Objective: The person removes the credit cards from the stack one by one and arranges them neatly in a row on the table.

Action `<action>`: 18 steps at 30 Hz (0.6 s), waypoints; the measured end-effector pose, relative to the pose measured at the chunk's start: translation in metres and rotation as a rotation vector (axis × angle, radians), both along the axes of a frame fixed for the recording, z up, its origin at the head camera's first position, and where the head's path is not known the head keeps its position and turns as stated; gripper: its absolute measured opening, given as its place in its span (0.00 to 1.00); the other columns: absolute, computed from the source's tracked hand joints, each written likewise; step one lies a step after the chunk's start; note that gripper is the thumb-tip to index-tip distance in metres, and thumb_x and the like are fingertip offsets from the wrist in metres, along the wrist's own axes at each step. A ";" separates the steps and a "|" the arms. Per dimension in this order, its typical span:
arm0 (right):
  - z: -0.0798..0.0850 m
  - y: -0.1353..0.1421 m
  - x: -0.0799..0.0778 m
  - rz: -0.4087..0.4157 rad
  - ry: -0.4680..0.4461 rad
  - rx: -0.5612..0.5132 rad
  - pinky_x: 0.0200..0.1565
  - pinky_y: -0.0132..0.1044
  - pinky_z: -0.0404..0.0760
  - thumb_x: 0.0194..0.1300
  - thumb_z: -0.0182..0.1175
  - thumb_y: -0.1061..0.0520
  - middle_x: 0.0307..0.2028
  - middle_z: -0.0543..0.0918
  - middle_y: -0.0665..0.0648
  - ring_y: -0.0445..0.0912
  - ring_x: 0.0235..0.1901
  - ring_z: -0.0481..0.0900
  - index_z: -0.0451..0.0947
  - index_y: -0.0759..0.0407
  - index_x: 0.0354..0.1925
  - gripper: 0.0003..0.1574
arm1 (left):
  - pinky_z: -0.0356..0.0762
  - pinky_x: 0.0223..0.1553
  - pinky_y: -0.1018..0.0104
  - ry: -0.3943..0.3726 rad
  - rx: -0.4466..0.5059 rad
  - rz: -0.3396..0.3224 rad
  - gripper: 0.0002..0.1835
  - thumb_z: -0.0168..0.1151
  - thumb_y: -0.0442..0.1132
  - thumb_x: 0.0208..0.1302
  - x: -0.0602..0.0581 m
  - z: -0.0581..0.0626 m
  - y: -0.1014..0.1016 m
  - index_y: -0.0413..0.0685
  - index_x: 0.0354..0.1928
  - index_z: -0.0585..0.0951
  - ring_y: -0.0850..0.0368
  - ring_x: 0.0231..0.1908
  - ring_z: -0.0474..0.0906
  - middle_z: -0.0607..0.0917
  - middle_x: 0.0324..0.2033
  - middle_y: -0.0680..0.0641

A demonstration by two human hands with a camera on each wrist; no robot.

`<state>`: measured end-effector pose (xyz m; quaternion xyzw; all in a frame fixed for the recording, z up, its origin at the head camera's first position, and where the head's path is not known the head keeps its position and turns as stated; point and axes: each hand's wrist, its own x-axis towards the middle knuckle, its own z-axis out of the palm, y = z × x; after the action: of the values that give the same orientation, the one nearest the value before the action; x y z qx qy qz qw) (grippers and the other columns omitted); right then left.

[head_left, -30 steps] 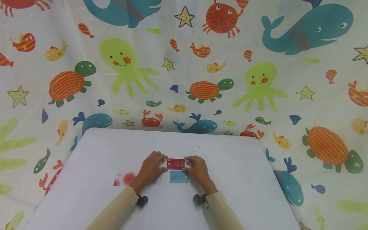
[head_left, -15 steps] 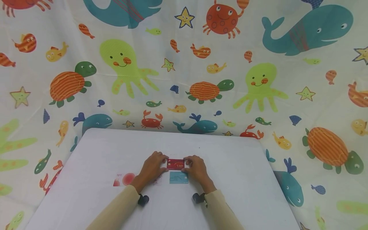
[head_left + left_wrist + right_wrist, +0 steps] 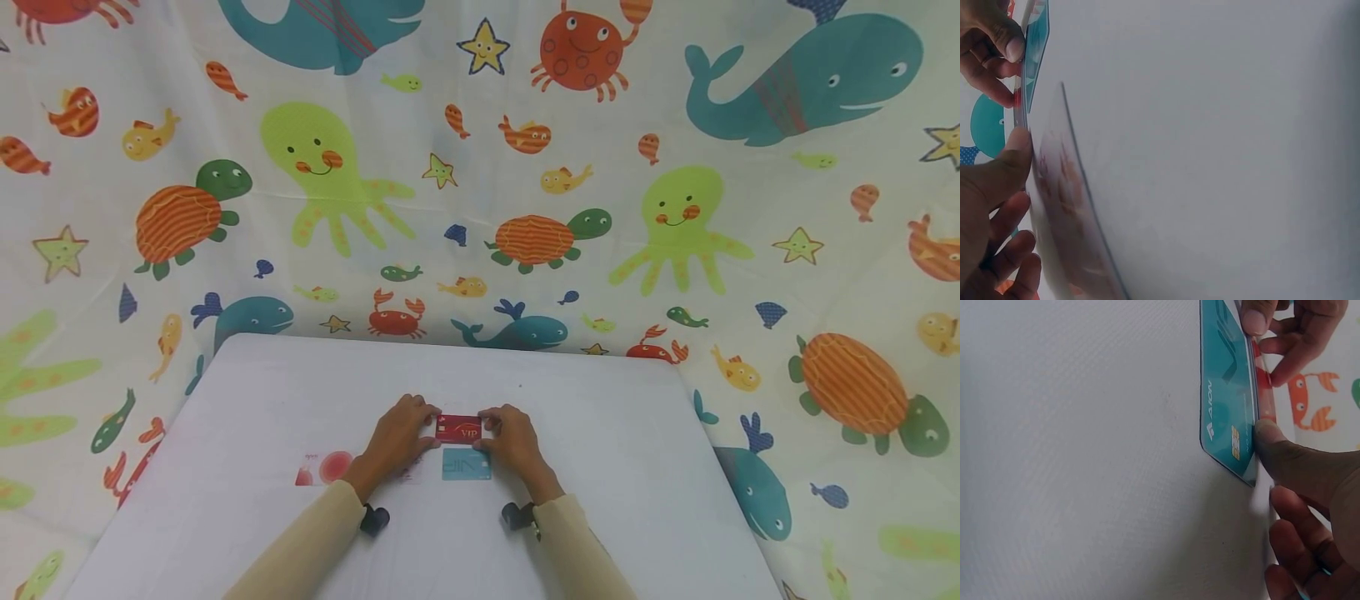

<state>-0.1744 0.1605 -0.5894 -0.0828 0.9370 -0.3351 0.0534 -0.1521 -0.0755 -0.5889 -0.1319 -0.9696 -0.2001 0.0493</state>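
A red card with "VIP" on it lies at the middle of the white table, between both hands. My left hand pinches its left end, thumb at the near corner and index finger at the far corner. My right hand holds the right end the same way. Just nearer to me is a teal card, its "VIP" lettering upside down in the head view; the right wrist view shows "AION" and a gold chip on it. Left of it lies a pale card with a pink disc, partly hidden under my left wrist.
The white table carries the cards. Behind it hangs a curtain printed with sea animals. A dark wrist camera sits on the left wrist, and another dark camera on the right one.
Both hands stay at the ends of the red card with almost no movement. The whole head view has shifted very slightly; the cards keep their places.
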 end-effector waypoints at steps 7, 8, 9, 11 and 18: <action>0.000 0.000 0.000 0.003 0.007 -0.004 0.44 0.34 0.81 0.59 0.81 0.54 0.37 0.83 0.47 0.43 0.38 0.76 0.87 0.49 0.58 0.28 | 0.86 0.60 0.55 -0.010 0.018 0.006 0.29 0.84 0.50 0.55 -0.001 0.000 0.000 0.57 0.60 0.86 0.57 0.49 0.79 0.86 0.46 0.52; 0.000 -0.001 0.000 0.004 0.009 -0.006 0.44 0.34 0.81 0.60 0.81 0.54 0.37 0.83 0.47 0.43 0.37 0.76 0.87 0.49 0.57 0.27 | 0.86 0.60 0.55 -0.009 0.021 0.007 0.29 0.84 0.50 0.55 -0.001 0.000 0.001 0.57 0.59 0.86 0.57 0.49 0.79 0.86 0.46 0.53; 0.000 -0.001 0.000 0.004 0.010 -0.008 0.44 0.34 0.81 0.60 0.81 0.54 0.37 0.83 0.47 0.43 0.37 0.76 0.87 0.49 0.57 0.27 | 0.86 0.60 0.55 -0.009 0.024 0.009 0.29 0.84 0.49 0.55 -0.001 0.000 0.001 0.56 0.59 0.86 0.57 0.49 0.79 0.86 0.46 0.53; 0.000 -0.001 0.000 0.002 0.014 -0.010 0.44 0.35 0.81 0.60 0.81 0.54 0.37 0.83 0.47 0.43 0.37 0.76 0.87 0.49 0.57 0.27 | 0.86 0.60 0.55 -0.009 0.029 0.012 0.28 0.84 0.49 0.55 -0.001 0.001 0.001 0.56 0.59 0.86 0.57 0.49 0.79 0.86 0.46 0.52; 0.000 -0.002 -0.001 -0.002 0.015 -0.012 0.44 0.35 0.80 0.61 0.80 0.56 0.38 0.85 0.48 0.43 0.38 0.76 0.86 0.49 0.57 0.26 | 0.87 0.59 0.55 -0.020 0.038 0.017 0.28 0.84 0.48 0.56 0.000 0.002 0.001 0.56 0.59 0.86 0.58 0.48 0.79 0.87 0.46 0.53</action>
<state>-0.1754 0.1587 -0.5889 -0.0846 0.9355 -0.3399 0.0455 -0.1525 -0.0742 -0.5865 -0.1205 -0.9671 -0.2196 0.0439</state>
